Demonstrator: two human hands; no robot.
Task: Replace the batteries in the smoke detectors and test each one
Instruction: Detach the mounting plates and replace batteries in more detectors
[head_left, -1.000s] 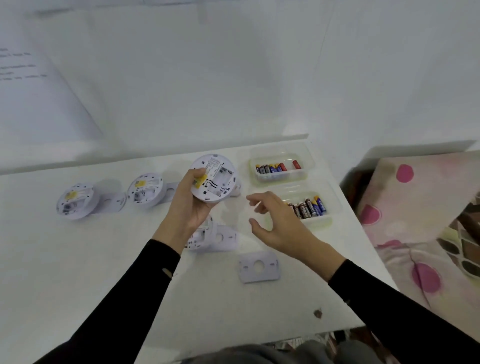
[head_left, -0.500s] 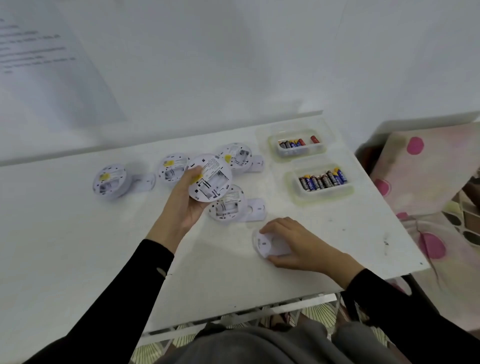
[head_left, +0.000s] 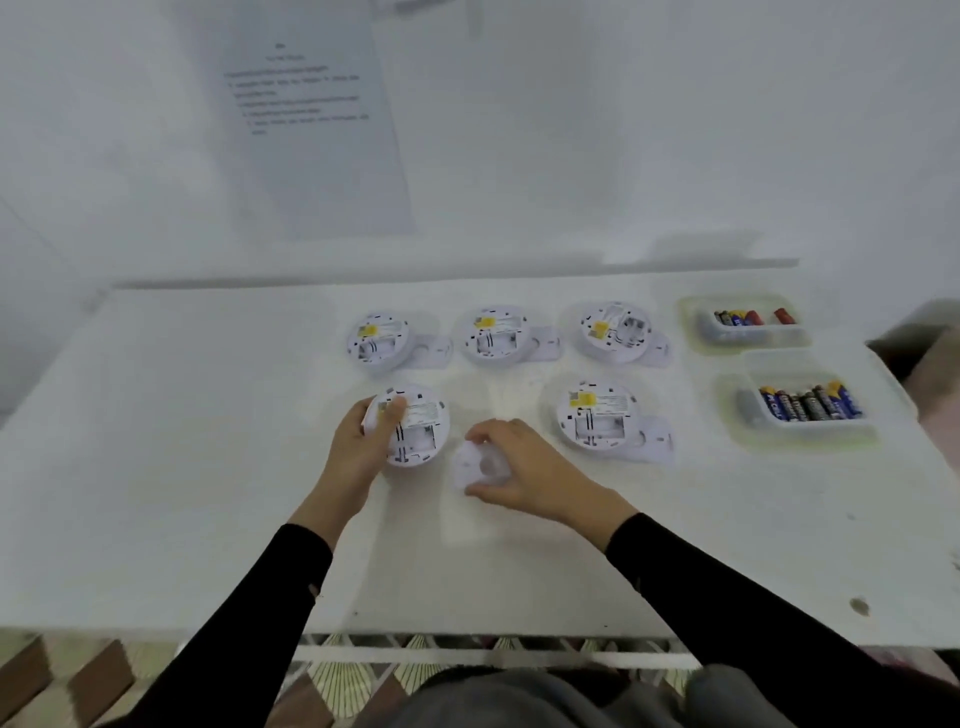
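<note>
Since the earlier frame, the left grip (head_left: 363, 447) has brought its smoke detector (head_left: 418, 431) down from mid-air to the level of the worktop (head_left: 208, 467). The right grip (head_left: 524, 467) has carried the white mounting plate (head_left: 475, 467) up just beside that detector.

Left grip: fingers and thumb are clamped on the detector's left rim, with its back face and empty battery bay upward. Whether the detector rests on the worktop cannot be told.

Right grip: fingers are curled over the mounting plate, thumb at its near edge. The plate is blurred.

To the right, in the same row, a second detector (head_left: 597, 415) lies back-up, partly on its own plate (head_left: 657, 441).

Further right, the near tray (head_left: 727, 415) holds a row of AA batteries (head_left: 810, 402).

Behind, three detectors lie back-up in a row: left (head_left: 376, 340), middle (head_left: 493, 335), right (head_left: 613, 330).

The far tray (head_left: 691, 322) holds fewer batteries (head_left: 737, 317).

A printed sheet (head_left: 311, 130) hangs on the wall; its text is unreadable.
</note>
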